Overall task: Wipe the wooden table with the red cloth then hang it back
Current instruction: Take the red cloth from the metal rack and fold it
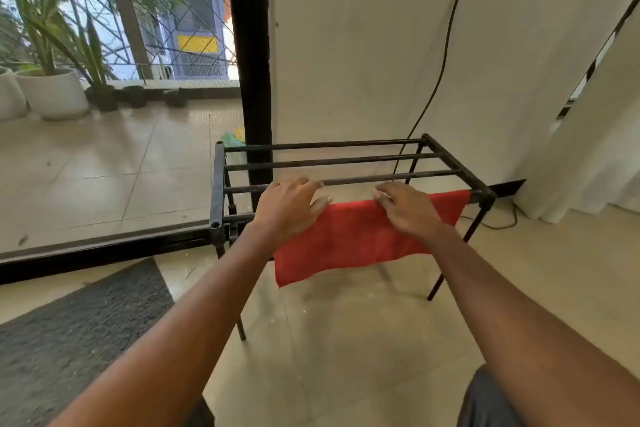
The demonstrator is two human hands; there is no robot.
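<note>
A red cloth [349, 239] hangs over the nearest bar of a low black metal rack [217, 184] that stands on the tiled floor. My left hand [289, 208] rests on the cloth's left top edge at the bar, fingers spread over it. My right hand [408, 208] lies on the cloth's top edge further right, fingers curled at the fold. The cloth drapes down toward me, its lower edge slanting. No wooden table is in view.
A black cable [440, 73] runs down the white wall behind the rack. A dark doormat [76, 333] lies at the left. A glass door with a black frame [249, 45] shows potted plants [52, 90] outside. White curtain [595, 135] at the right.
</note>
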